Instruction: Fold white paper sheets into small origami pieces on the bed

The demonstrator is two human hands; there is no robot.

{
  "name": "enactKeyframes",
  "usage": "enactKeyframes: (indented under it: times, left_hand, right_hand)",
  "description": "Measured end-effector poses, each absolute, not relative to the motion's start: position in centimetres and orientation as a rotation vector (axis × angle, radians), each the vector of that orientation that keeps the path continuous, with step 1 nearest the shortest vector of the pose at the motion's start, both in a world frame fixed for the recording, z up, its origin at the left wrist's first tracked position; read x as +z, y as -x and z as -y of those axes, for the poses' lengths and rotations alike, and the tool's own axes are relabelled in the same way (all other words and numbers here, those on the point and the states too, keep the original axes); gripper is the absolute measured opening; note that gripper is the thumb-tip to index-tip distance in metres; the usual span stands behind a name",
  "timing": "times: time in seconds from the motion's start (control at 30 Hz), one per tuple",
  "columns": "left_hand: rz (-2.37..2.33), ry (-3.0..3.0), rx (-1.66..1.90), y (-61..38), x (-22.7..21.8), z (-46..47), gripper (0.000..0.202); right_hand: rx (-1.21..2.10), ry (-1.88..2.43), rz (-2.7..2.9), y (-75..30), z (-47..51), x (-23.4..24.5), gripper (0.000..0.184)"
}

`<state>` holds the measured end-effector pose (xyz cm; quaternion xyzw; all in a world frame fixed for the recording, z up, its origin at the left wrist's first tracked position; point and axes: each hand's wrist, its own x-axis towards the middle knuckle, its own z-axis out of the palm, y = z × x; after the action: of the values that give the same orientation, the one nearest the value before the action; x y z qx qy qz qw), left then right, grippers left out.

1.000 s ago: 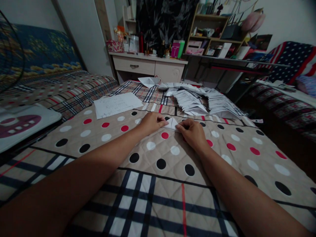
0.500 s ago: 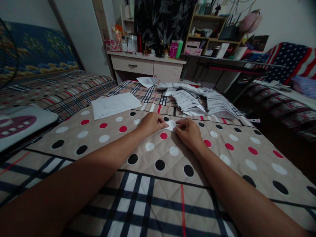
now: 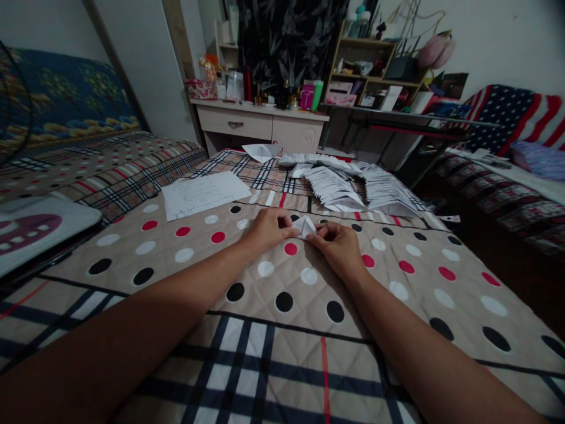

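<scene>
While both arms stretched out over the bed (image 3: 309,330), the left hand (image 3: 269,227) and the right hand (image 3: 338,244) met at a little folded paper (image 3: 304,225). The little folded paper was white and stood up a bit like a tiny tent. It sat on the spotty bed cover, just in front of a big pile of folded papers (image 3: 353,185), on the side of the pile nearer to the person. The left fingers (image 3: 289,231) were closed in a pinch on the left edge of the little folded paper. The right fingers (image 3: 318,237) were curled and closed on its right edge, low down by the cover. So both hands held the same paper, one on each side, and the hands were very close but I could not tell if they touched each other. The pile was made of many white folded pieces, laid in rows that spread out like a fan. A flat sheet (image 3: 203,193) with faint writing lay on the bed well to the left of the pile. One bigger folded white shape (image 3: 261,151) lay just behind the pile, a little to its left. Far behind the pile stood a pale worktop (image 3: 260,118) with a drawer and many bottles on top.
</scene>
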<state>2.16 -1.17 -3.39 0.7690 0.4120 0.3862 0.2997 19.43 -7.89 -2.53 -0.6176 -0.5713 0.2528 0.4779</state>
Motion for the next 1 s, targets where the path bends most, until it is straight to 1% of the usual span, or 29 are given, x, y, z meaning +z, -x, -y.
enactKeyframes:
  times: [0.07, 0.13, 0.27, 0.37, 0.5, 0.8, 1.0]
  left_hand:
    - [-1.074, -1.974, 1.062, -2.2, -3.0, 1.7, 0.023]
    - [-1.054, -1.931, 1.077, -2.3, -2.7, 2.2, 0.023]
    - [-0.975, -1.913, 1.166, -2.4, -2.4, 2.8, 0.020]
    - [-0.907, -1.904, 1.273, -2.6, -2.3, 3.0, 0.014]
    - [-0.879, -1.834, 1.327, -2.8, -1.9, 3.4, 0.011]
    - [-0.881, -1.741, 1.338, -3.0, -1.9, 3.8, 0.018]
    - [-0.816, -1.588, 1.300, -3.3, -1.8, 3.9, 0.023]
  right_hand:
    - [0.746, 1.410, 1.259, -19.4, 8.1, -2.4, 0.024]
    - [0.808, 1.318, 1.182, -19.3, 8.2, -2.3, 0.025]
    - [0.832, 1.233, 1.165, -19.4, 8.2, -2.2, 0.024]
    - [0.853, 1.246, 1.170, -19.4, 8.2, -2.3, 0.025]
    - [0.877, 1.256, 1.189, -19.4, 8.3, -2.3, 0.025]
    - [0.789, 1.237, 1.213, -18.6, 8.9, -1.9, 0.023]
    - [0.574, 1.248, 1.288, -18.5, 9.1, -1.9, 0.020]
